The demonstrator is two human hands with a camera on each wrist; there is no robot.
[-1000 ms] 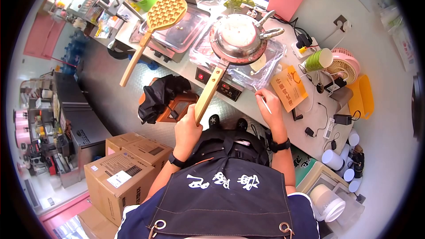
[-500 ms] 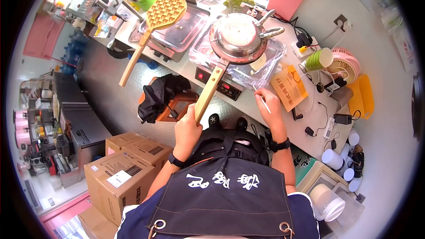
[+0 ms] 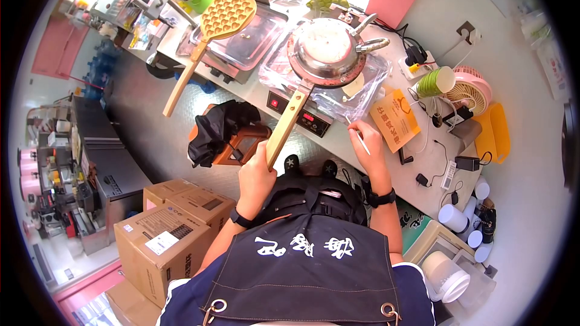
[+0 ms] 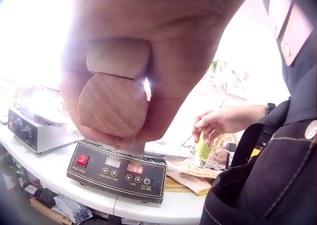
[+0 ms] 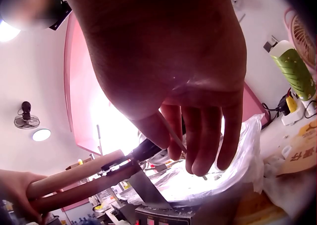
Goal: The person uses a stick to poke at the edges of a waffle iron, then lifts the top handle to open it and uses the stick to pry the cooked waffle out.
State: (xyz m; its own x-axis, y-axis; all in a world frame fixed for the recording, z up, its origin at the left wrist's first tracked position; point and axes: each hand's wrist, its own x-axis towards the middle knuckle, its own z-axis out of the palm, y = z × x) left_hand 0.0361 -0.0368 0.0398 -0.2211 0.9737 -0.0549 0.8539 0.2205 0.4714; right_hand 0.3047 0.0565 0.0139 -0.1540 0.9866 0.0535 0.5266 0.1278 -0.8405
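Note:
My left hand point(image 3: 257, 178) grips the long wooden handle point(image 3: 283, 131) of a round metal waffle iron point(image 3: 323, 51), which sits closed over its electric base. In the left wrist view two wooden handle ends point(image 4: 113, 106) lie together, one above the other, inside the curled fingers. The base's control panel point(image 4: 119, 173) shows lit red digits and a red power switch. My right hand point(image 3: 367, 142), over the table edge right of the iron, pinches a thin pale stick point(image 3: 363, 143). That stick point(image 5: 173, 133) slants down between thumb and fingers in the right wrist view.
Left of the iron, a yellow honeycomb-patterned waffle plate point(image 3: 228, 21) with a wooden handle overlaps a lidded tray point(image 3: 257, 45). Clear plastic point(image 3: 377, 75) lies around the iron. Rightward are an orange paper bag point(image 3: 394, 119), green-wrapped cup point(image 3: 436, 81) and pink fan point(image 3: 472, 89). Cardboard boxes point(image 3: 163, 244) stand lower left.

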